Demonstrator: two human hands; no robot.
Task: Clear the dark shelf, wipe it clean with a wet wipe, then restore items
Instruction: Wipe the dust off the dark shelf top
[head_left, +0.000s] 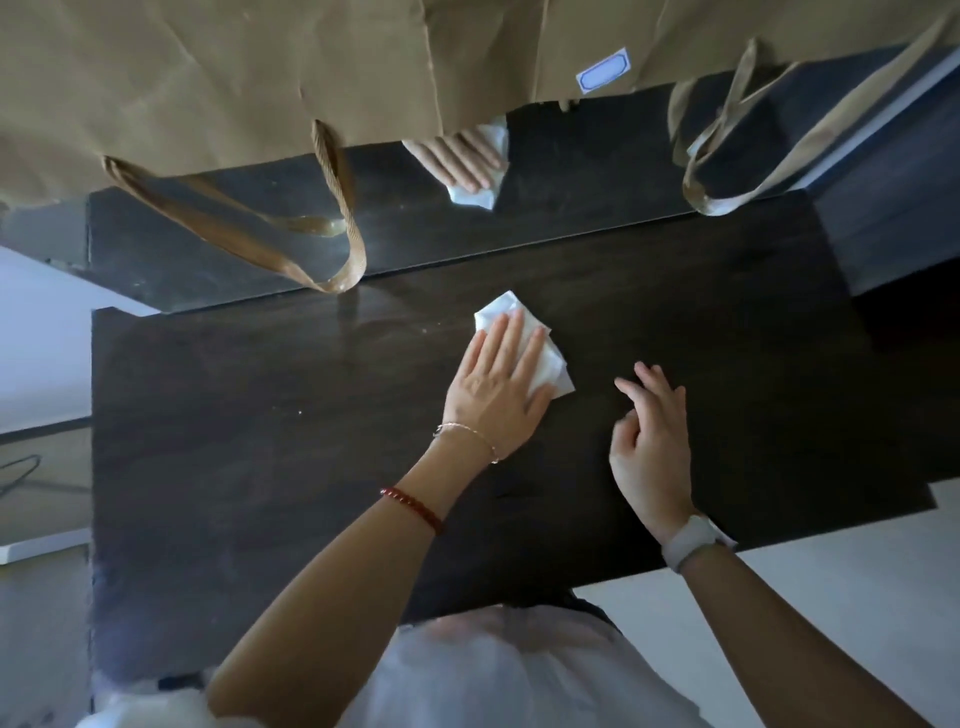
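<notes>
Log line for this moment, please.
stage: wiping | left hand: flat on wipe, on shelf | right hand: open, empty | paper bags: at back

No writing can be read anywhere in the view. The only label is a small white sticker (602, 77) with a blue outlined frame, stuck on a brown paper bag (587, 31) at about one o'clock, above the dark shelf (260, 441). The field inside the frame shows no legible letters or numbers. The pale watch (693, 540) on the wrist at about five o'clock shows only its band and casing, with no readable digits or brand.
</notes>
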